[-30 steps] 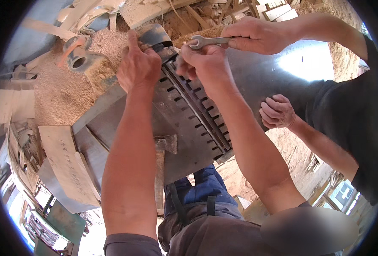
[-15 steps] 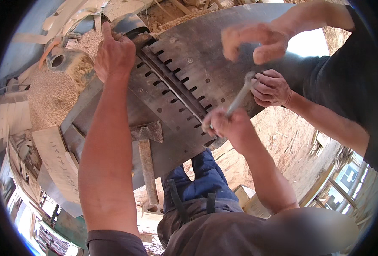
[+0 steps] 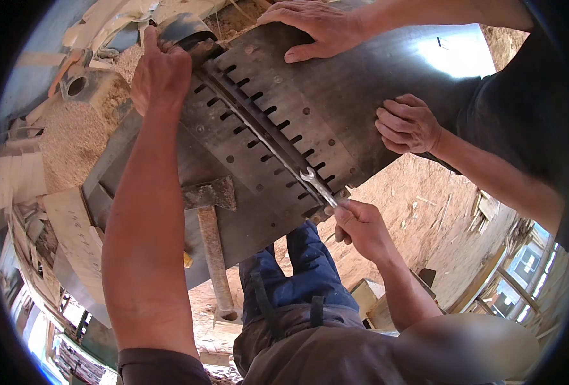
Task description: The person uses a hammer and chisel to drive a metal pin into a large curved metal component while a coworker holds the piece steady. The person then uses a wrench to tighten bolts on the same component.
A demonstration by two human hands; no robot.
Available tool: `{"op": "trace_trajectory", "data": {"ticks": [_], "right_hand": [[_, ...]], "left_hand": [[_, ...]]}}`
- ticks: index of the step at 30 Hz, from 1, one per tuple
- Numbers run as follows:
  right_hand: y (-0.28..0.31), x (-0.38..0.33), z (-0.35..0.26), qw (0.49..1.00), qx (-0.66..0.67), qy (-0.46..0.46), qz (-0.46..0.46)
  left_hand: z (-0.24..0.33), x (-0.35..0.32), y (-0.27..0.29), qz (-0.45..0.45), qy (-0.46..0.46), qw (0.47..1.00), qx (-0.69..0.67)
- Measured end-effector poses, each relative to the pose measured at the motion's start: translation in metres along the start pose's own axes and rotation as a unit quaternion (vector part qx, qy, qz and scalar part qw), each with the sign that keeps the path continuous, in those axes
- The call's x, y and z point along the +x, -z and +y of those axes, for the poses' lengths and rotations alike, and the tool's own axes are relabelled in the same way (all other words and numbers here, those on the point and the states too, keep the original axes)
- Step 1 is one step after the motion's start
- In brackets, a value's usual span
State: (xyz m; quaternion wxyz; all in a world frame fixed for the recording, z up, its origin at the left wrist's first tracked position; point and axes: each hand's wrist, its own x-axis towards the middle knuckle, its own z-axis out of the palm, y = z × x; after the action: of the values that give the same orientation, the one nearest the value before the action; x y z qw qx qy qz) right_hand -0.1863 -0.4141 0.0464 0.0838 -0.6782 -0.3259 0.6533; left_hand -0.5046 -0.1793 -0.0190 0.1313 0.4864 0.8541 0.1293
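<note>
My right hand is closed around a metal open-end wrench, whose jaw lies over the near right end of the slotted cutter shaft set in a steel machine table. My left hand is at the shaft's far left end, beside a dark rounded housing. Its index finger points away from me while the other fingers curl over something hidden. A hatchet with a wooden handle lies on the table between my forearms.
Across the table, a co-worker's one hand rests flat on the steel and the other hand is closed at the edge. A sawdust heap and wooden boards are at left. Wood scraps cover the floor.
The wrench has swung away from the co-worker's closed hand down to the shaft. My right hand has moved down slightly. The co-worker's other hand has settled on the table.
</note>
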Motion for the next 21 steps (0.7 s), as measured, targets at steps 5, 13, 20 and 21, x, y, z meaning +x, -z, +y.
{"op": "trace_trajectory", "data": {"ticks": [5, 13, 20, 21], "right_hand": [[0.007, 0.007, -0.005, 0.998, 0.058, 0.007, -0.022], [0.008, 0.015, -0.013, 0.864, 0.441, 0.097, -0.221], [-0.011, 0.008, -0.033, 0.887, 0.432, 0.142, -0.082], [-0.013, 0.007, -0.032, 0.889, 0.430, 0.147, -0.061]], "left_hand": [[-0.003, 0.001, -0.005, 0.002, -0.003, 1.000, -0.004], [-0.020, 0.018, -0.022, 0.053, -0.051, 0.997, -0.008], [-0.017, 0.013, -0.019, 0.031, -0.034, 0.999, 0.008], [-0.016, 0.012, -0.018, 0.032, -0.035, 0.999, 0.005]]}}
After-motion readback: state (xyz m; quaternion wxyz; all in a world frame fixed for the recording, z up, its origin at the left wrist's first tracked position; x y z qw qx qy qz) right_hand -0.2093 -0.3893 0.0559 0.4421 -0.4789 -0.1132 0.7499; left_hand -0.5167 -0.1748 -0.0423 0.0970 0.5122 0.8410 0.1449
